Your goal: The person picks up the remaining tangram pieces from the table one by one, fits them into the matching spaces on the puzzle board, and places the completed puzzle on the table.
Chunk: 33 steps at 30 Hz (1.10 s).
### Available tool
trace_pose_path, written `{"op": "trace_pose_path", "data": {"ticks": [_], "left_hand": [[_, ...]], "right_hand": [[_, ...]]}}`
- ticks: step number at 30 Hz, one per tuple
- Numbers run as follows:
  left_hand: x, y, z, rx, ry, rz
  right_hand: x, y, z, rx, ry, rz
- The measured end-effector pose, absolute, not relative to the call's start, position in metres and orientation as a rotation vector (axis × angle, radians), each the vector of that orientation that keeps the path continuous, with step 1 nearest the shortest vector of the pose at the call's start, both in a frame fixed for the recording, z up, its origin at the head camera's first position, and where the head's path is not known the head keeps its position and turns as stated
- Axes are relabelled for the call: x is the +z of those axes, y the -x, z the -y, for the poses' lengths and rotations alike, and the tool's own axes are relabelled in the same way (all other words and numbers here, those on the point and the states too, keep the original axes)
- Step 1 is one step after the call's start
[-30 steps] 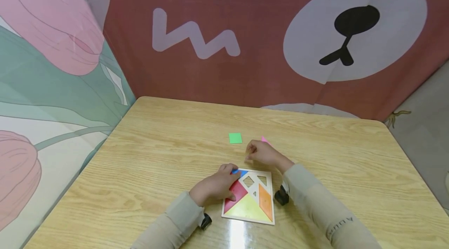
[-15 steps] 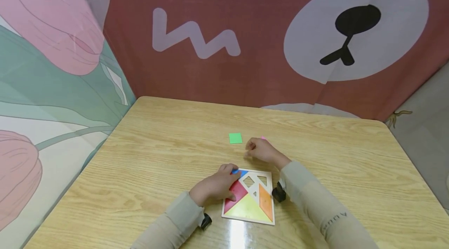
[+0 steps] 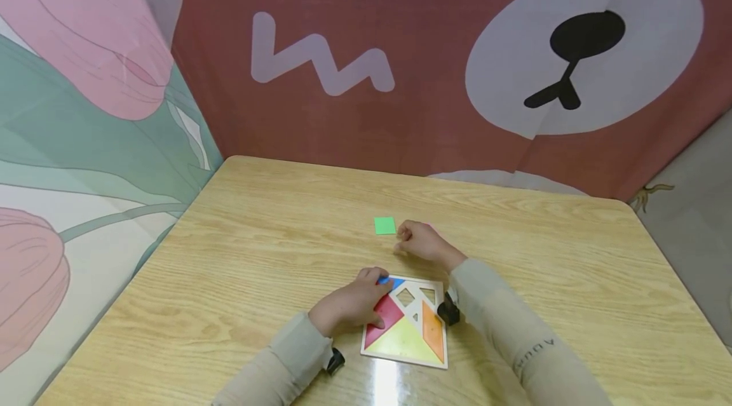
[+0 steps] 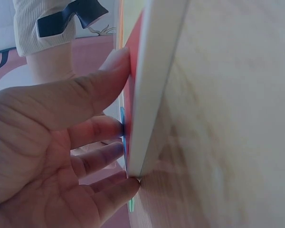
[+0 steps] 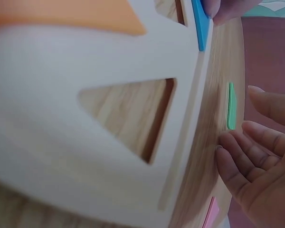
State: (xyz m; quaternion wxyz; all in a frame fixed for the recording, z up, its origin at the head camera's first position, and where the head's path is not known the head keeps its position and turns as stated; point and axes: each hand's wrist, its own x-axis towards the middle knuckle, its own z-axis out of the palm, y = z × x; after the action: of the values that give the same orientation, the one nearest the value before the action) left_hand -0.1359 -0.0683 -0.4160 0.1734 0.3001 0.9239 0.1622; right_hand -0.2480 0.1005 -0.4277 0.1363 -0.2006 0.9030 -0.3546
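Observation:
A tangram board (image 3: 416, 305) lies on the table, with blue (image 3: 398, 282), red (image 3: 390, 312), yellow (image 3: 406, 341) and orange (image 3: 433, 331) pieces set in it. Several cut-outs show bare in its upper right part. My left hand (image 3: 351, 302) rests on the board's left side; in the left wrist view its thumb (image 4: 115, 66) presses the red piece and its fingertips touch the blue piece and the edge. Beyond the board, my right hand (image 3: 424, 243) hovers beside a green square (image 3: 385, 226), holding nothing, its fingers loosely bent. Behind it, a pink piece (image 5: 210, 213) is mostly hidden in the head view.
The wooden table (image 3: 274, 234) reaches back to a reddish-brown cloth (image 3: 320, 126) with a cartoon face. At the left hangs a flower-print cloth (image 3: 103, 158). Each wrist carries a small black camera, the right one (image 3: 448, 309) overlapping the board's right edge.
My right hand has shifted slightly left and away from me, closer to the green square, and now covers more of the pink piece. The left hand and the board have stayed put.

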Motion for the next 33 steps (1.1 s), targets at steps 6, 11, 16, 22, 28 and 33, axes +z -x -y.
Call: {"op": "trace_pose_path", "data": {"ticks": [6,11,16,22,28,33], "left_hand": [[-0.416,0.136,0.069,0.465,-0.830,-2.618],[-0.416,0.136,0.068,0.463,-0.836,-2.623],[-0.415,0.136,0.069,0.442,-0.853,-2.633],[-0.415,0.135,0.069,0.482,-0.833,-2.620],[-0.415,0.136,0.069,0.481,-0.811,-2.615],[-0.416,0.137,0.068,0.470,-0.819,-2.615]], "right_hand": [[-0.430,0.253,-0.094,-1.026,0.598,-2.637],[-0.430,0.258,-0.091,-1.005,0.579,-2.641],[-0.429,0.261,-0.089,-0.991,0.581,-2.633],[-0.426,0.264,-0.086,-0.965,0.569,-2.644],[-0.424,0.265,-0.081,-0.905,0.582,-2.673],[-0.425,0.267,-0.076,-0.821,0.579,-2.705]]}}
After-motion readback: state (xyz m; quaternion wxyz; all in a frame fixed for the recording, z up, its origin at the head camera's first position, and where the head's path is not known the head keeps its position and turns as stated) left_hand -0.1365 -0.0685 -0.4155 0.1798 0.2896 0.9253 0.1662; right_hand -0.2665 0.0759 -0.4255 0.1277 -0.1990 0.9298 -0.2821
